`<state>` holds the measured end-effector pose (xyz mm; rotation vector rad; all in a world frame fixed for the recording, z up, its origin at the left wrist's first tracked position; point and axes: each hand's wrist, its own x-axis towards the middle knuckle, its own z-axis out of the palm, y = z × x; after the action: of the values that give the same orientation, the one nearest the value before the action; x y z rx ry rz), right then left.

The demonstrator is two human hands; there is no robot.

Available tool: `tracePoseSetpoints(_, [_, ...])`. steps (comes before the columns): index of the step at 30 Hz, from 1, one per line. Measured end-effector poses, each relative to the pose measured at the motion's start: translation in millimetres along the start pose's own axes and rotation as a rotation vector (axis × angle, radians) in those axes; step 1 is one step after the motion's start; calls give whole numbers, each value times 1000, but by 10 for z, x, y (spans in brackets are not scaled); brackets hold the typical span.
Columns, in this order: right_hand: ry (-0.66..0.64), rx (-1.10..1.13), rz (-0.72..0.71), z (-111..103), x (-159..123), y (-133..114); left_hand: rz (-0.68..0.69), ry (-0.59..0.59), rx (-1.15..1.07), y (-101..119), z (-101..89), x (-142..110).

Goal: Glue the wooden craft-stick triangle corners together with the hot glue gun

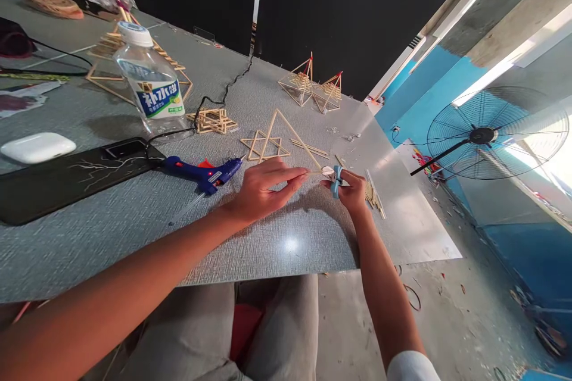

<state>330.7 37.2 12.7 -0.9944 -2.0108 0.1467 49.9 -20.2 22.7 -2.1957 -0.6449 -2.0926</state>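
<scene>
My left hand [270, 187] is closed, its thumb and forefinger pinching a thin wooden stick at the base of a triangle of sticks [292, 127]. The triangle's point faces up and away from me; my fingers hide part of its base. In my right hand [353, 190] is a small pair of cutters [336, 181] with light-blue handles. Their metal head meets the triangle's right corner, but I cannot tell whether the jaws are closed. Just beyond lies a flat star of sticks [268, 146], with loose sticks [310, 147] beside it.
Left of my hands lies a blue glue gun [205, 174], by a dark phone [80, 172] and a white case [38, 147]. A plastic bottle [149, 83] stands behind. Stick pyramids [301, 83] stand farther back. More sticks [373, 195] lie near my right hand.
</scene>
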Motion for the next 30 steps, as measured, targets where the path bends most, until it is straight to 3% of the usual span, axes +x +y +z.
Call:
tracePoseSetpoints(23, [135, -103, 78, 32, -54, 174, -14, 1, -47, 21, 34, -7])
tracePoseSetpoints(30, [203, -88, 99, 61, -70, 171, -78, -67, -43, 76, 23, -7])
